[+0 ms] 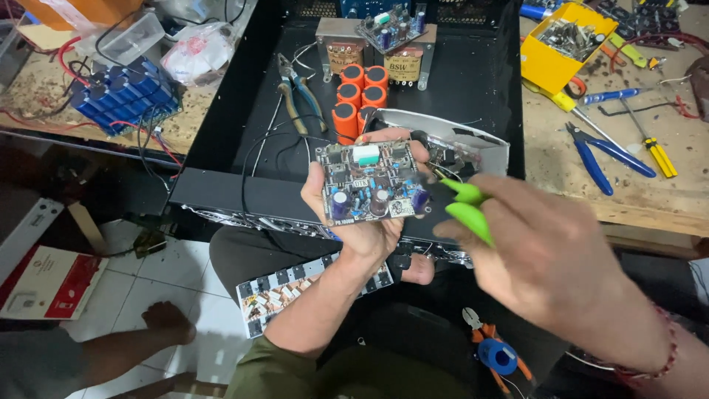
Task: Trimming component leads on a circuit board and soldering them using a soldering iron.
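Left hand [362, 222] clamped round a small circuit board [369, 181], palm up, held level over the front edge of the open black chassis [221, 133] — right hand [550, 251] closed on green-handled cutters [467, 205], tips aimed at the board's right edge, wrist cocked inward. Looks like lead trimming or part picking on the board; next move likely needs steady tips on one lead. Orange capacitors [358, 96] behind in the chassis, blue pliers [605, 151] on the worktop [635, 192], right.
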